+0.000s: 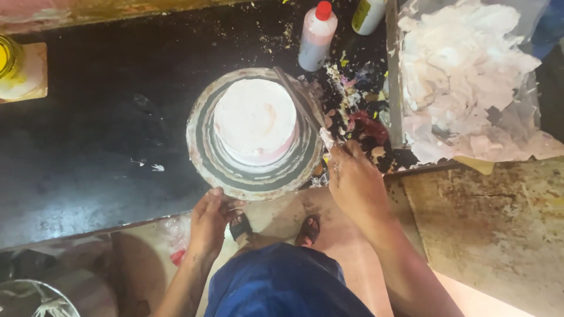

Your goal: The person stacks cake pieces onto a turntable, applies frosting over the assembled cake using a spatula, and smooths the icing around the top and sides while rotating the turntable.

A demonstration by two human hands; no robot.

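Cake on turntable; smeared black counter; worn floor

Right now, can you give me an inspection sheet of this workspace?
Surface: dark counter, crumbs and colour smears near its right end.
Job's things: white-frosted cake on round turntable; long spatula held against the cake's side.
Clutter: red-capped squeeze bottle, second bottle, tray of white icing, yellow jar.
Hands: left hand at the turntable's rim; right hand grips the spatula.
Cables: nothing seen.
Surroundings: worn floor.
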